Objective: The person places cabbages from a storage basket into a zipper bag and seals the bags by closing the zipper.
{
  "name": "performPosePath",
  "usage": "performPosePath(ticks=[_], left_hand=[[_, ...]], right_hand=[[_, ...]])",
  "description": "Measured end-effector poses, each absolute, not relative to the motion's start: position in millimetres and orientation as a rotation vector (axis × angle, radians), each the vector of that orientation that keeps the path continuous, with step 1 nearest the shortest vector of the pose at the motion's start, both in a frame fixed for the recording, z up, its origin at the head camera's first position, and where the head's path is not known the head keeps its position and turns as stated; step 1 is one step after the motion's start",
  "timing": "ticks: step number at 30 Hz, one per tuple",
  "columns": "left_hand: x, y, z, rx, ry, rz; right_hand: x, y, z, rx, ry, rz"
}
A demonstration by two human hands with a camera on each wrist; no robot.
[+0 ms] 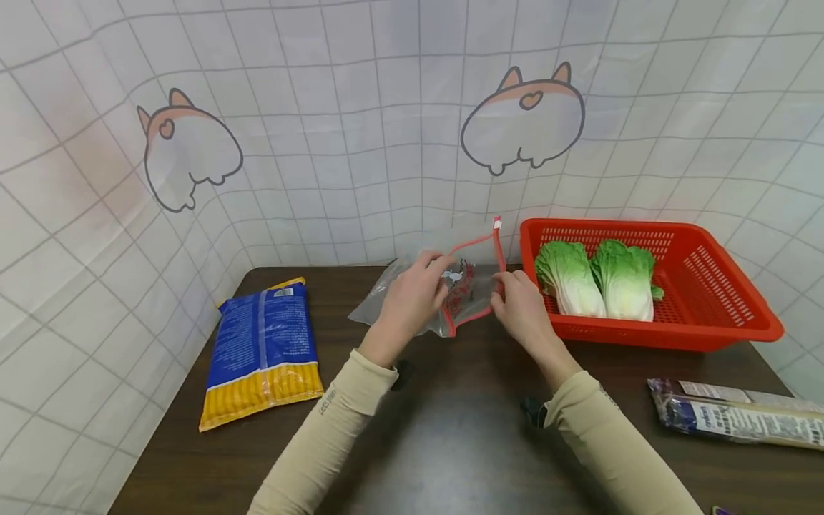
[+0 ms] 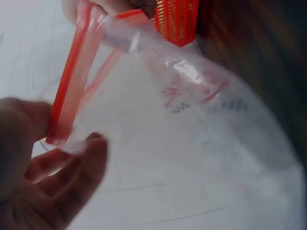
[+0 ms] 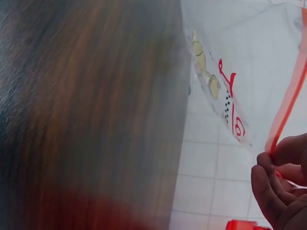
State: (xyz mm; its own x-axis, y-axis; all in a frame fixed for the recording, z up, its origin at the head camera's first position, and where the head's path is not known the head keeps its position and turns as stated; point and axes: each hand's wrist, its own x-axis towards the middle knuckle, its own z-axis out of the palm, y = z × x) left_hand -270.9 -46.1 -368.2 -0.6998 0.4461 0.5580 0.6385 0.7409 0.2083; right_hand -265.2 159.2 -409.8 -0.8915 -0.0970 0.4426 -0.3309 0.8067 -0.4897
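Note:
A clear zip bag with red zip edges and a printed design hangs between the two hands, its mouth spread apart. My left hand holds one side of the mouth; in the left wrist view its thumb lies against the red zip strip, with the fingers curled behind. Across from it, my right hand pinches the other side of the rim between thumb and fingers, as the right wrist view shows at the red edge. The bag's clear body spreads out to the left of the mouth.
To the right stands a red plastic basket holding two cabbages. A blue and yellow packet lies on the left of the dark table. Long wrapped packs lie at the right front. A tile-patterned sheet backs the table.

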Motion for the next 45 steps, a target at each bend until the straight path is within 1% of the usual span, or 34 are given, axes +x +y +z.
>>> performPosePath(ticks=[6,11,16,20,26,34,45], left_hand=[[-274,-53,-400,-0.606,-2.242,-0.777],[-270,-57,-418,-0.597,-2.27,-0.848],[-271,-57,-427,-0.586,-2.238,-1.014],[-272,-57,-430,-0.585,-2.222,-1.11],[-271,-58,-426,-0.572,-2.237,-1.208],[-272,-60,-422,-0.545,-2.268,-1.248],[-273,-60,-423,-0.542,-2.275,-1.242]], right_hand=[[-264,162,-413,0.295,-2.654,0.776],[-264,161,-413,0.323,-2.65,0.782],[-260,169,-406,0.421,-2.714,0.834],[-258,187,-389,0.44,-2.786,0.988],[-261,226,-366,0.309,-2.756,1.151],[-272,265,-361,0.169,-2.781,1.072],[-281,302,-350,0.11,-2.899,0.985]])
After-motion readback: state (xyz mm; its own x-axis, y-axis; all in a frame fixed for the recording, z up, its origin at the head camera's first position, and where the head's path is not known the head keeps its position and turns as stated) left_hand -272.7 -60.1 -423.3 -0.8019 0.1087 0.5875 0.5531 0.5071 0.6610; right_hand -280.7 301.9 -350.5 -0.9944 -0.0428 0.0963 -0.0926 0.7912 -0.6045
